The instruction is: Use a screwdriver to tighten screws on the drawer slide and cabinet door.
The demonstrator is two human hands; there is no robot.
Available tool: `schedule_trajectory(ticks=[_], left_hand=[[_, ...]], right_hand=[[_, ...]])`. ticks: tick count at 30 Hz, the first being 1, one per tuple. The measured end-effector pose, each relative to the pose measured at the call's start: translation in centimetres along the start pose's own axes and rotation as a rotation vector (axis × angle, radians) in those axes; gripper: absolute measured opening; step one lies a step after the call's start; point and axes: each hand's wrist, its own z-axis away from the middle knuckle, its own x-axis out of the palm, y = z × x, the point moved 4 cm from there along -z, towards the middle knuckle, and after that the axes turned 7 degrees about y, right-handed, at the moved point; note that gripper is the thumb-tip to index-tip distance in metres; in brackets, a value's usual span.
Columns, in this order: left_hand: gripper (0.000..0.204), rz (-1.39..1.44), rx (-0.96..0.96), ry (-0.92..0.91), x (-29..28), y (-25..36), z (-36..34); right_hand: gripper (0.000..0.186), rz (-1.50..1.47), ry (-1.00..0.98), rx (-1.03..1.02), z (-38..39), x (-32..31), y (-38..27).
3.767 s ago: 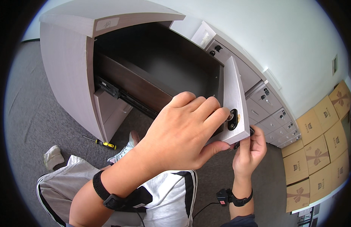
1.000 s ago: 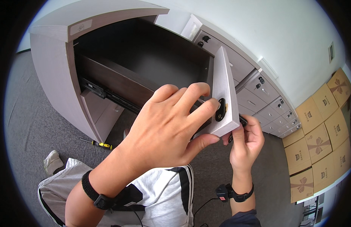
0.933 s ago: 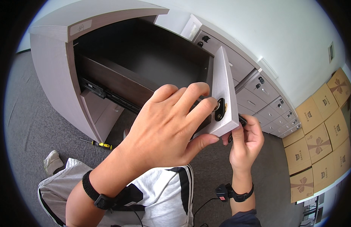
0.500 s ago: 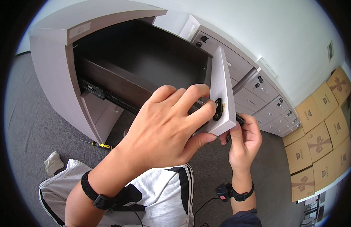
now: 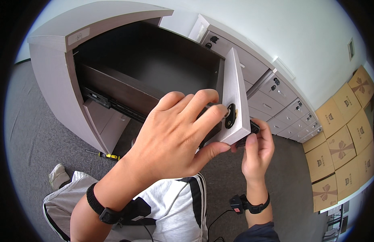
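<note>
An open drawer [image 5: 150,60] with a dark interior juts from a light wood cabinet [image 5: 50,80], its black slide [image 5: 114,108] showing. Inside the pale drawer front [image 5: 235,80] is a black lock plate [image 5: 231,115] with a silver cylinder. My left hand [image 5: 171,137] grips the drawer front, curled fingers at the lock, thumb along the bottom edge. My right hand [image 5: 255,155] is closed around a small black object [image 5: 254,127] on the front's outer side; its exact shape is hidden.
A yellow-and-black screwdriver [image 5: 106,155] lies on the carpet [image 5: 41,117] at left. Drawer cabinets with keyed locks [image 5: 263,105] line the pale wall behind. Cardboard boxes [image 5: 333,117] are stacked at right. My legs in grey trousers [image 5: 175,205] are below, with cables near my wrists.
Since the earlier frames, the drawer, both hands and surroundings have shifted left and upward in view. My right fingers have turned slightly around the black object; my left hand keeps its grip.
</note>
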Motion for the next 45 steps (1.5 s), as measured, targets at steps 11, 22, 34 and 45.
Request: schedule_trajectory(ticks=[11,22,34,45], left_hand=[[0.056,0.015,0.037,0.056,0.0,-0.2,0.1],[0.033,0.141,0.217,0.256,-2.0,-3.0,7.1],[0.042,-0.219,-1.048,-1.161,-4.5,-18.8,35.0],[0.06,0.145,-1.572,-1.104,-2.2,-19.8,37.1]], right_hand=[[0.049,0.427,-0.383,0.266,9.6,0.6,8.6],[0.032,0.718,-0.337,-0.092,14.9,2.7,9.4],[0.024,0.713,-0.327,-0.042,14.6,3.5,9.7],[0.023,0.728,-0.308,-0.02,14.1,3.4,9.7]])
